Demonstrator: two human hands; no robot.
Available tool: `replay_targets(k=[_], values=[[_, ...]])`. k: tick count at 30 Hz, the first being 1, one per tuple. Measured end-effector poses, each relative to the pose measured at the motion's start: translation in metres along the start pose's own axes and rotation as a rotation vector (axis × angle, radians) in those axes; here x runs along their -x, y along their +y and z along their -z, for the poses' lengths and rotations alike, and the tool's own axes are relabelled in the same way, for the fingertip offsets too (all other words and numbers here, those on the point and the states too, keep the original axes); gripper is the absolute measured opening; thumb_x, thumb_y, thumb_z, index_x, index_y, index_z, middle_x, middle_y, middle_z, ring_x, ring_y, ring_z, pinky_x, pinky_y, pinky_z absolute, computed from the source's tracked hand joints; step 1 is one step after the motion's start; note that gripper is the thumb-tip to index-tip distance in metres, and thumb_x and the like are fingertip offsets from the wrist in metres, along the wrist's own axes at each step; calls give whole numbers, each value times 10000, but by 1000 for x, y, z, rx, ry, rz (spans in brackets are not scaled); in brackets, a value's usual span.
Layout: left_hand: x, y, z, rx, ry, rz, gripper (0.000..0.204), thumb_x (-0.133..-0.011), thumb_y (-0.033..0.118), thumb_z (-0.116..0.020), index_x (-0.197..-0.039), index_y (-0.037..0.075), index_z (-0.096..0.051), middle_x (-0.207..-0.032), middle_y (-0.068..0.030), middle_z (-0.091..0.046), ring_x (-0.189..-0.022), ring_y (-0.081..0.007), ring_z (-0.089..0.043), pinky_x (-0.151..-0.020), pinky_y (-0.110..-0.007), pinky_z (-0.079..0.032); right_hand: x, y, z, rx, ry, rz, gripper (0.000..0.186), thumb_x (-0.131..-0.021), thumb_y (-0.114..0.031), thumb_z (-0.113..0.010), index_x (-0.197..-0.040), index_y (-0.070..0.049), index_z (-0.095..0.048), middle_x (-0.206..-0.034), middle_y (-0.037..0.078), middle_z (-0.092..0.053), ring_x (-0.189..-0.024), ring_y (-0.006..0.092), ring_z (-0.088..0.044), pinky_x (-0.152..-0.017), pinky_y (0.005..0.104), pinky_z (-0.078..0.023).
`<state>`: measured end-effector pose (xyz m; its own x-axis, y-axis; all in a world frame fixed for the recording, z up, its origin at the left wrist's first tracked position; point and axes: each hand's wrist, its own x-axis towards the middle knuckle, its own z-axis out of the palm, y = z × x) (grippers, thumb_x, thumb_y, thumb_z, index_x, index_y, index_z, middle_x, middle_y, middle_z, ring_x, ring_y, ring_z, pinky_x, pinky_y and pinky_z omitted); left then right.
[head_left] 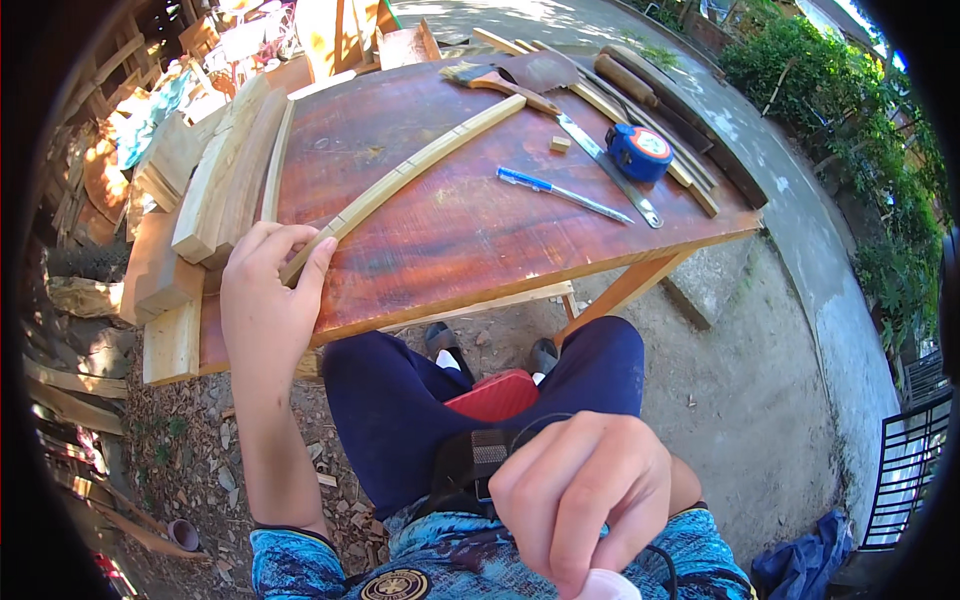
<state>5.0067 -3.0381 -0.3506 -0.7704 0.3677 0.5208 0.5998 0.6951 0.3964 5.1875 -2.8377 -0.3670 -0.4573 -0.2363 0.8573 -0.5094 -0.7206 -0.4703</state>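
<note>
On the reddish-brown wooden table (440,230), my left hand (268,290) grips the near end of a thin wooden strip (420,166) between thumb and fingers. The strip lies slantwise across the top and has several pencil-like marks along it. My right hand (590,490) is raised in front of my chest, its fingers closed on a white rounded thing (606,586); the lower edge cuts it off and its kind cannot be told. A blue pen (565,194), a metal ruler (612,172), a blue tape measure (638,152) and a small wooden block (560,144) lie right of the strip.
Thick wooden boards (215,190) are stacked along the table's left edge. A paintbrush (490,80), a brown sheet (540,72) and more wooden strips (690,175) lie at the far right. Under the table are my legs and a red seat (495,396).
</note>
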Motion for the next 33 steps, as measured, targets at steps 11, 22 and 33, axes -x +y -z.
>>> replay_targets(k=[11,22,33], values=[[9,3,0,127,40,-6,189,-901,173,-808,-1000,20,-757,-905,-107,-699,-779,-235,-687,-696,-353,-534,-13,-65,45,1716,670,-435,68,-906,-85,-759,-892,-23,-782,-832,94,-756,-752,225,-712,-681,327,-555],[7,-11,-2,123,44,-61,207,-873,191,-817,-1004,34,-780,-850,-68,-681,-666,-169,-538,-643,-331,-458,-11,-99,118,2063,658,-940,343,-865,-159,-812,-1137,43,-765,-887,135,-762,-792,197,-704,-770,346,-555],[10,-9,-1,143,32,-30,213,-888,278,-781,-933,70,-788,-916,-132,-705,-879,-348,-707,-791,-444,-566,30,-132,126,1846,645,-994,228,-927,-122,-749,-1118,0,-728,-777,-20,-569,-714,74,-517,-648,267,-432]])
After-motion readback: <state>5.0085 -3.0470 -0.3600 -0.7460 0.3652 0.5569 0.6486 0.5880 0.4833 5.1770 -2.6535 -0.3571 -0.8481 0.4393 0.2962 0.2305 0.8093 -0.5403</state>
